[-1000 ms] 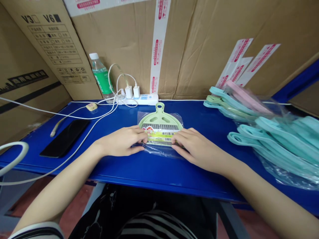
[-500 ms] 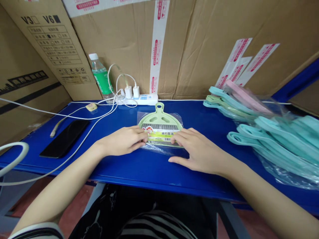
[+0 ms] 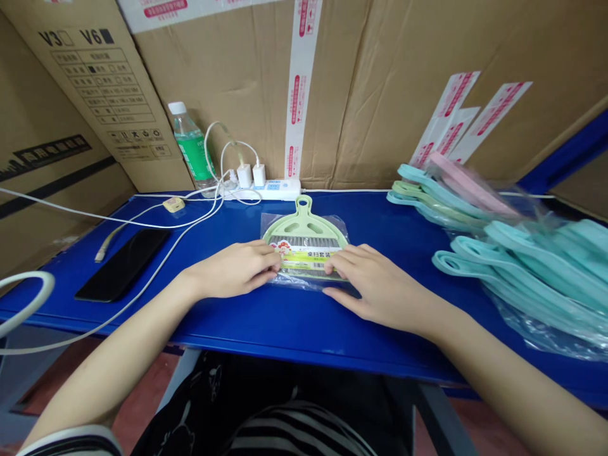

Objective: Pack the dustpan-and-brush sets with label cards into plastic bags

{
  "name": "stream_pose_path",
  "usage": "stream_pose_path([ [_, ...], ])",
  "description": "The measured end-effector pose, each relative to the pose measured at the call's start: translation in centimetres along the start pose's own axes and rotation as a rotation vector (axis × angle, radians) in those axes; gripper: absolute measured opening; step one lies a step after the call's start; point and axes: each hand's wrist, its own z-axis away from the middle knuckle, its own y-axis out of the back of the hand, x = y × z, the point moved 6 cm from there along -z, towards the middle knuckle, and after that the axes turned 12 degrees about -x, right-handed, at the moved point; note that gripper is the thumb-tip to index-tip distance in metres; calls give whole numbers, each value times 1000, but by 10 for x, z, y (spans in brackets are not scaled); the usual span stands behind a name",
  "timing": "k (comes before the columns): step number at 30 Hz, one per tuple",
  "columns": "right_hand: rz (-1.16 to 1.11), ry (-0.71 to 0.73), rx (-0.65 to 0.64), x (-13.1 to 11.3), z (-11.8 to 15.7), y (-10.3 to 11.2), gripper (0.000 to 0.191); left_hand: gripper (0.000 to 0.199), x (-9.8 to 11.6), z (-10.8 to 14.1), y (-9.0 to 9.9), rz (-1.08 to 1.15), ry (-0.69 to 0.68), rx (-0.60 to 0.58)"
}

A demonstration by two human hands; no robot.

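Note:
A light green dustpan with a grey-bristled brush [image 3: 304,229] lies in a clear plastic bag on the blue table [image 3: 285,329], its handle toward the back. A yellow and white label with printed characters crosses it. My left hand [image 3: 242,269] is at the bag's lower left edge, fingers curled and closed on it. My right hand [image 3: 375,285] rests at the lower right side, fingertips bent onto the bag and label, with the thumb apart on the near side.
On the right lie bagged blue dustpans [image 3: 532,266] and a pink one [image 3: 470,183]. A black phone [image 3: 123,265], white cables and a yellow connector [image 3: 173,204] are at left. A bottle [image 3: 194,149] and power strip [image 3: 280,189] stand before cardboard [image 3: 389,95].
My right thumb has moved slightly up toward the bag's lower edge. The left hand and the dustpan look almost unmoved.

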Motion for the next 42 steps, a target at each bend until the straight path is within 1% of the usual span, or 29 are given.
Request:
stream_pose_path([
  [9, 2, 15, 15, 0, 1, -1, 8, 14, 1, 0, -2, -24, 21, -13],
  [20, 24, 12, 4, -1, 2, -1, 9, 15, 2, -1, -2, -43, 34, -40],
  [34, 53, 1, -7, -3, 2, 1, 8, 17, 3, -1, -4, -94, 33, -18],
  [42, 57, -10, -24, -4, 2, 1, 7, 16, 4, -1, -3, -104, 26, -16],
])
